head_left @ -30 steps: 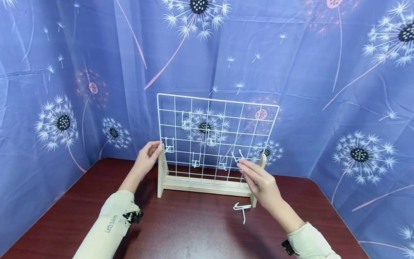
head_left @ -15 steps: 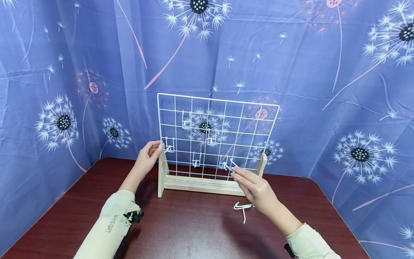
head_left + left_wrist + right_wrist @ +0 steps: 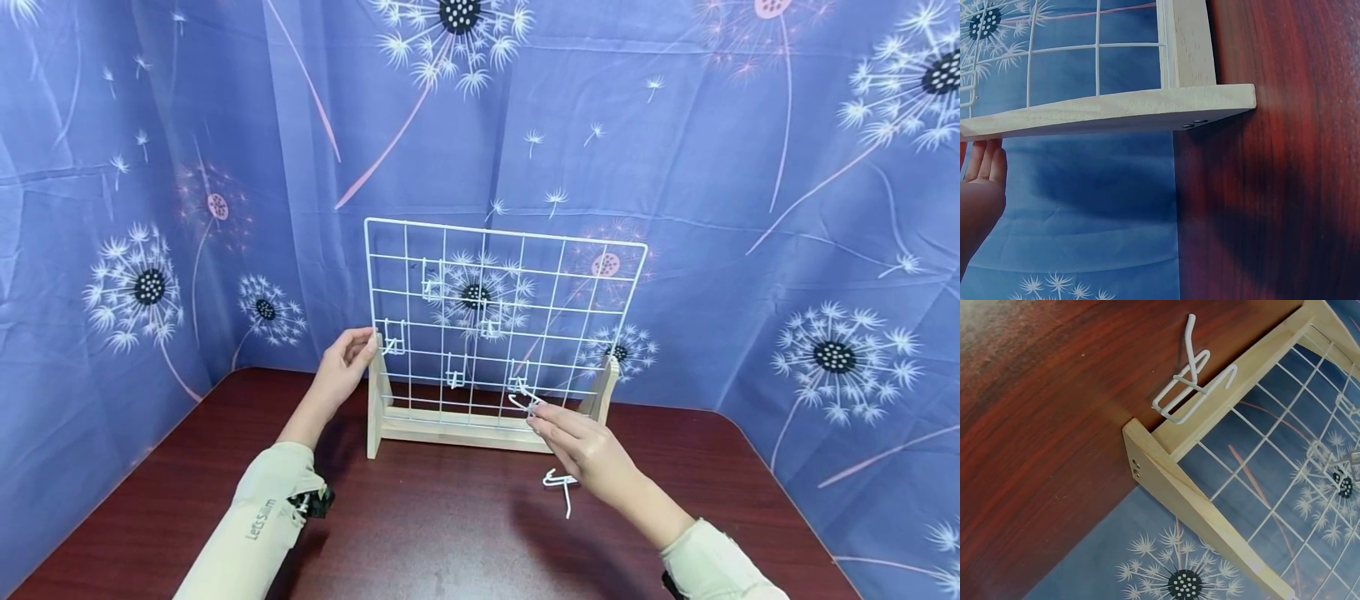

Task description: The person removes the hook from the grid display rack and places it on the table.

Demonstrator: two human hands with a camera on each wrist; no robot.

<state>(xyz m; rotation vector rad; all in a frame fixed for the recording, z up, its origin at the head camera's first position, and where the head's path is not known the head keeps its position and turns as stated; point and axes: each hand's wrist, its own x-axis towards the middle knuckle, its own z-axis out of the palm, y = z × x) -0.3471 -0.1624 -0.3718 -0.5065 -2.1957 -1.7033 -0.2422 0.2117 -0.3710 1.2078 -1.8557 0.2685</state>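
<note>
A white wire grid panel stands upright in a pale wooden stand. My left hand grips the stand's left upright near its top, where it meets the grid; in the left wrist view, fingertips touch the wood's outer side. Between thumb and fingers, my right hand pinches a white wire hook, its prongs toward the grid's lower right, just below a hung hook. Whether the held hook touches the grid, I cannot tell. A loose hook lies on the table below this hand, larger in the right wrist view.
Several more white hooks hang on the grid, among them an upper hook and a left one. The dark red table runs back to a blue dandelion-print curtain. The stand's right upright is partly behind my right hand.
My right hand has moved left and slightly down with the hook, whose prongs now point more to the left. The left hand stays at the upright; the loose hook has not moved.
</note>
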